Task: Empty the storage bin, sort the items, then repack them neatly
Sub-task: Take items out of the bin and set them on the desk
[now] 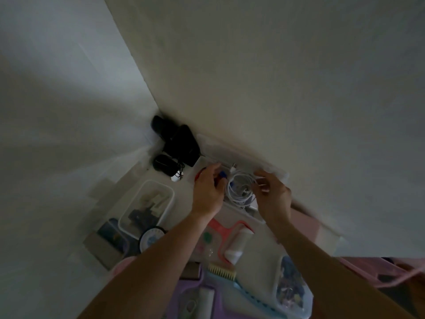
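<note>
Currently looking like repack step: both hands working inside clear storage bin point(271, 171) against wall. Right hand point(272, 194) pinching coiled white cable point(240, 188), fingers curled on loop. Left hand point(208, 192) curling round small blue item point(222, 174); grip detail blurred. Next: seating coil flat in bin, keeping loops together.

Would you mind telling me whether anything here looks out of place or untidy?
Mostly sorting clutter. The black cord by the black devices lies loose and tangled, unlike the white cable, which is coiled between the left hand and right hand over the clear bin. No spills or damage show.
</note>
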`<action>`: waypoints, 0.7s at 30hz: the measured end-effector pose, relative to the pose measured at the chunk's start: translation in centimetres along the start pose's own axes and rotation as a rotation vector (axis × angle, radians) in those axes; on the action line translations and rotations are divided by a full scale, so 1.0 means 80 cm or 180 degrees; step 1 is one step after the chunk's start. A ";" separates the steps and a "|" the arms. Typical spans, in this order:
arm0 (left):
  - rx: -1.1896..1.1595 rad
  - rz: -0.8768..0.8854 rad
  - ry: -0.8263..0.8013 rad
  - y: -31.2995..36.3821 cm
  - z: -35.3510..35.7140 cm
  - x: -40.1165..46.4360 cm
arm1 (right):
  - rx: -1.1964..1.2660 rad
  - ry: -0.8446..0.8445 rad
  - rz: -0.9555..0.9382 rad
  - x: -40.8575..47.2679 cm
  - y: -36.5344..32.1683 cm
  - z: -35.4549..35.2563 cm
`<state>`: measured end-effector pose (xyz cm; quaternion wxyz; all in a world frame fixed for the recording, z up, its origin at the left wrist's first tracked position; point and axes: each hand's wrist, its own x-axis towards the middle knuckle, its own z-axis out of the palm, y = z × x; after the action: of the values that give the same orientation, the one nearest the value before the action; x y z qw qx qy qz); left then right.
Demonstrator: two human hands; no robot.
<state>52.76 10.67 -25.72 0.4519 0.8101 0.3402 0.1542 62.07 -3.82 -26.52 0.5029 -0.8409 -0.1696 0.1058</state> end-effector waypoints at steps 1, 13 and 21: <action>0.0233 0.0126 0.0058 -0.004 -0.005 -0.002 | -0.0009 0.0096 -0.0037 -0.001 0.000 0.004; 0.1606 0.0996 0.0059 -0.052 -0.040 -0.004 | -0.0180 0.0284 -0.0427 0.025 -0.037 0.063; 0.2239 0.1696 -0.0797 -0.059 -0.046 0.011 | -0.0950 -0.0397 -0.0775 0.026 -0.016 0.058</action>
<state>49.43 15.28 -27.70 0.1317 0.9859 0.0944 0.0411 62.11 1.27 -27.58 0.3702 -0.8712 -0.3146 0.0698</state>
